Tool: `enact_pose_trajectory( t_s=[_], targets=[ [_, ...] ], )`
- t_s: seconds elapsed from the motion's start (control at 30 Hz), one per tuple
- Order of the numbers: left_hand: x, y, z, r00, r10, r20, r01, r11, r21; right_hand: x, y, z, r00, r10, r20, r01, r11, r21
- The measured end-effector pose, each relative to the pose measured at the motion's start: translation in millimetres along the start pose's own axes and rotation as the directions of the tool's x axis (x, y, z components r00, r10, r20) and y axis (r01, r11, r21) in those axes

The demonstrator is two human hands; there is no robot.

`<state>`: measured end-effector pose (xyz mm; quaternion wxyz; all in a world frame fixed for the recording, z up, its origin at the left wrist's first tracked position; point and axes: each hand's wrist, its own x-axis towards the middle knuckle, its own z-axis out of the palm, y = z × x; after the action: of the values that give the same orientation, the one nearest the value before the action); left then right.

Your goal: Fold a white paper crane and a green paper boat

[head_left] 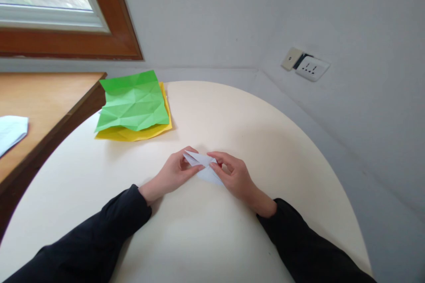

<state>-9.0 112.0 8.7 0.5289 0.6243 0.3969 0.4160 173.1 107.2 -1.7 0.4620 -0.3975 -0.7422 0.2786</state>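
Wears black, with long, plain sleeves on both the left arm (pixel 83 232) and the right arm (pixel 308 243). Ends at the wrists in loose, wide cuffs (pixel 141 201). Shows soft folds and creases in the dark cloth. Leaves the left hand (pixel 175 168) and right hand (pixel 236 179) bare, with slender fingers.

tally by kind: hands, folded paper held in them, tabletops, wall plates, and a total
Hands: 2 (left hand, right hand)
Held paper: 1 (folded white paper)
Tabletops: 2 (round pale tabletop, wooden tabletop)
Wall plates: 2 (beige plate, white socket plate)
Total: 7
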Motion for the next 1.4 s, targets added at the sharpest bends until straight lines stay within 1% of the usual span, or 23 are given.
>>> enact_pose_trajectory(
  t_s=[0.1,0.17,0.27,0.33,0.4,0.43,0.47,0.53,0.6,0.63,0.67,0.73,0.87,0.97,1.03,1.13,1.2,1.23,1.33,1.4],
  targets=[
    [-0.7,0.0,-0.5,0.999,-0.045,0.011,0.045,0.999,0.015,0.3,2.7,-0.4,0.998,0.058,0.011,-0.057,0.998,-0.001],
    [-0.4,-0.9,-2.1,1.0,-0.028,0.009,0.027,0.998,0.056,0.8,4.7,-1.1,0.995,0.091,0.028,-0.091,0.996,-0.024],
    [1.4,-3.5,-5.8,0.991,0.112,-0.073,-0.095,0.976,0.196,1.6,7.9,-1.8,0.99,0.114,0.084,-0.108,0.992,-0.072],
    [2.1,-4.6,-7.9,0.964,0.225,-0.14,-0.168,0.927,0.336,1.9,9.8,-1.8,0.987,0.09,0.13,-0.074,0.99,-0.123],
    [1.4,-4.0,-8.7,0.934,0.326,-0.149,-0.23,0.863,0.45,2.0,10.9,-1.6,0.985,0.04,0.168,-0.008,0.983,-0.184],
    [0.5,-3.0,-8.5,0.92,0.374,-0.119,-0.272,0.825,0.495,2.0,11.1,-1.6,0.983,0.014,0.185,0.026,0.976,-0.215],
    [-0.5,-1.8,-8.0,0.906,0.419,-0.066,-0.322,0.781,0.536,2.0,11.0,-1.6,0.98,-0.006,0.198,0.055,0.968,-0.245],
    [-2.7,0.7,-6.2,0.883,0.459,0.097,-0.419,0.681,0.601,2.0,10.2,-1.8,0.976,-0.025,0.215,0.089,0.951,-0.295],
    [-4.3,2.3,-4.4,0.867,0.424,0.263,-0.487,0.606,0.629,1.7,9.2,-1.8,0.975,-0.035,0.218,0.107,0.938,-0.33],
    [-4.7,2.7,-3.7,0.861,0.389,0.327,-0.506,0.588,0.631,1.5,8.9,-1.6,0.975,-0.042,0.217,0.116,0.933,-0.341],
    [-4.9,2.8,-3.4,0.858,0.355,0.372,-0.514,0.582,0.63,1.3,8.7,-1.3,0.975,-0.051,0.215,0.125,0.929,-0.349],
    [-4.9,2.8,-3.4,0.858,0.296,0.419,-0.509,0.593,0.623,0.9,8.9,-0.7,0.975,-0.066,0.211,0.142,0.918,-0.37],
    [-4.5,4.0,-4.8,0.867,0.237,0.438,-0.479,0.632,0.608,1.5,9.0,-1.7,0.979,-0.076,0.188,0.156,0.873,-0.461],
    [-4.1,4.8,-5.6,0.876,0.216,0.432,-0.461,0.641,0.613,2.7,6.7,-5.5,0.98,-0.129,0.149,0.19,0.816,-0.546],
    [-3.7,4.4,-5.8,0.881,0.212,0.423,-0.453,0.64,0.621,2.7,3.5,-7.9,0.969,-0.199,0.146,0.247,0.783,-0.57],
    [-3.1,2.6,-5.6,0.885,0.213,0.414,-0.446,0.64,0.626,-0.9,-3.9,-9.1,0.932,-0.292,0.214,0.362,0.765,-0.533],
    [-2.7,1.3,-5.5,0.887,0.212,0.41,-0.442,0.644,0.624,-6.0,-9.4,-8.6,0.909,-0.305,0.283,0.408,0.787,-0.463],
    [-2.6,0.8,-5.6,0.888,0.211,0.408,-0.44,0.647,0.622,-9.0,-11.6,-8.4,0.904,-0.29,0.315,0.407,0.811,-0.421],
    [-2.0,0.0,-6.6,0.884,0.213,0.415,-0.444,0.66,0.606,-16.7,-13.7,-9.6,0.908,-0.197,0.37,0.32,0.896,-0.308],
    [-1.3,-0.2,-7.9,0.878,0.217,0.426,-0.451,0.671,0.588,-19.0,-10.9,-12.1,0.923,-0.137,0.36,0.243,0.933,-0.267]
  ],
)
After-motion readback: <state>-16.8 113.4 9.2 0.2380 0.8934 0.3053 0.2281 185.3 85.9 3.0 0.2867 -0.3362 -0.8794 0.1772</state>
